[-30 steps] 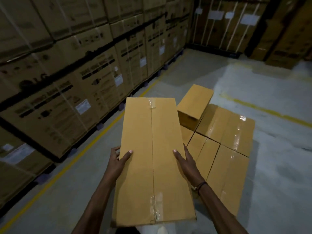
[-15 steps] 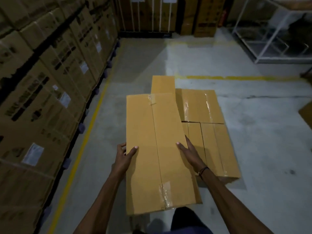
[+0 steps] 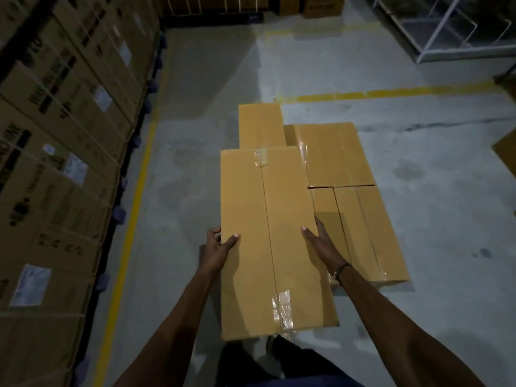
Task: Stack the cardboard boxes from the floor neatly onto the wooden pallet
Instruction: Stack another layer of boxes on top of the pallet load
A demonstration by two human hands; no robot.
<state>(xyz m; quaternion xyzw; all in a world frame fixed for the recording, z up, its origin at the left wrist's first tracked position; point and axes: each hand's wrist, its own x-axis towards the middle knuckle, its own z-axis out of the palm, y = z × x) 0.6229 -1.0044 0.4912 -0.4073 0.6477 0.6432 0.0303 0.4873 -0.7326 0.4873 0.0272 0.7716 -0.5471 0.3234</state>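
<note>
I hold a long tan cardboard box [image 3: 268, 233], taped along its top seam, lengthwise in front of me. My left hand [image 3: 216, 250] grips its left edge with the thumb on top. My right hand [image 3: 321, 244] grips its right edge the same way. The box hangs over the left side of a low group of matching boxes: one far box [image 3: 261, 125], one at the back right [image 3: 335, 155] and one at the front right [image 3: 363, 233]. The wooden pallet is hidden under them.
A tall wall of large printed cartons [image 3: 69, 135] runs along the left, behind a yellow floor line [image 3: 131, 219]. Another yellow line [image 3: 391, 92] crosses the concrete beyond the boxes. A metal rack [image 3: 446, 32] stands at the top right, and a cardboard corner [image 3: 506, 152] shows at the right edge.
My view has swung to the right, so the low boxes now lie straight ahead. The held box has stayed in both hands and now lines up lengthwise with them.
</note>
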